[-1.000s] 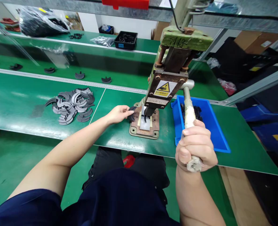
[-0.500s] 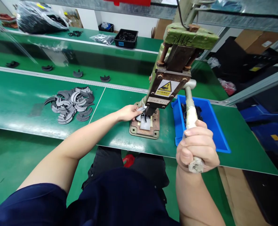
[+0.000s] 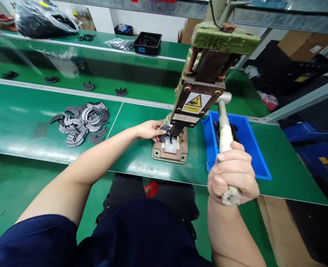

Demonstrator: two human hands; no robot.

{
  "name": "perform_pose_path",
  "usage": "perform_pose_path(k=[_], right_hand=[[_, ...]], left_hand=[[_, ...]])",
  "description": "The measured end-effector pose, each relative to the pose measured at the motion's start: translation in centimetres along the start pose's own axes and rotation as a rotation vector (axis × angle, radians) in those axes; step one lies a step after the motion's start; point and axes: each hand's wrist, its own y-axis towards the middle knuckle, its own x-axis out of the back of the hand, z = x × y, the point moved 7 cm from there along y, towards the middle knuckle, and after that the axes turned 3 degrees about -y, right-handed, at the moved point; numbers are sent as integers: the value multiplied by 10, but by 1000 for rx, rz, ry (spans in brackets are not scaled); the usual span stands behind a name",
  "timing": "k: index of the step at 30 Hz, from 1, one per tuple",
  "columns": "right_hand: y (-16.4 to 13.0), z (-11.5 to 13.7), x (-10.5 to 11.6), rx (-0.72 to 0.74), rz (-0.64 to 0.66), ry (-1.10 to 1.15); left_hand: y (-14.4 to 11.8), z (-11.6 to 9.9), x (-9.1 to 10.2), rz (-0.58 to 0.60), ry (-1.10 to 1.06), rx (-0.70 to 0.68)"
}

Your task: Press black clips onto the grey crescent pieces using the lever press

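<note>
My left hand (image 3: 152, 130) pinches a dark grey curved part (image 3: 164, 134) under the ram of a green and brown hand press (image 3: 198, 91). The part lies close against the ram's lower end, above a small metal plate (image 3: 170, 145) on the press base (image 3: 158, 153). Wrapped round the press's lever handle (image 3: 225, 135), my right hand (image 3: 234, 174) is closed just above its lower end. To the left on the green bench lies a heap of grey curved parts (image 3: 77, 124).
A blue bin (image 3: 252, 142) with dark pieces stands right of the press, behind the lever. Several curved parts (image 3: 88, 86) sit in a row on the green strip behind the bench. Farther back are a black tray (image 3: 147, 44) and a filled plastic bag (image 3: 43, 20).
In my left hand, the curved part has turned from showing a light grey face to a dark one. The lever and my right hand stay nearly the same. The view has shifted slightly.
</note>
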Motion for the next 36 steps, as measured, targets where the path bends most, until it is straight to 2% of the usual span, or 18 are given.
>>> perform_pose_path(k=[9,20,26,30,33,36], right_hand=[[-1,0,1,-19,11,-26],[-2,-1,1,-25,-25,-15],[0,1,0,-41,-26,-24],[0,2,-2,-44,-45,-24],[9,1,-1,-45,-89,-14],[38,3,1,12,-156,46]], left_hand=[[-6,0,-4,-57,60,-6],[2,4,-4,-54,13,163],[2,5,-6,-33,-41,299],[-3,7,-8,-68,-68,309],[-9,7,-12,-95,-79,307],[-13,6,-15,-113,-102,308]])
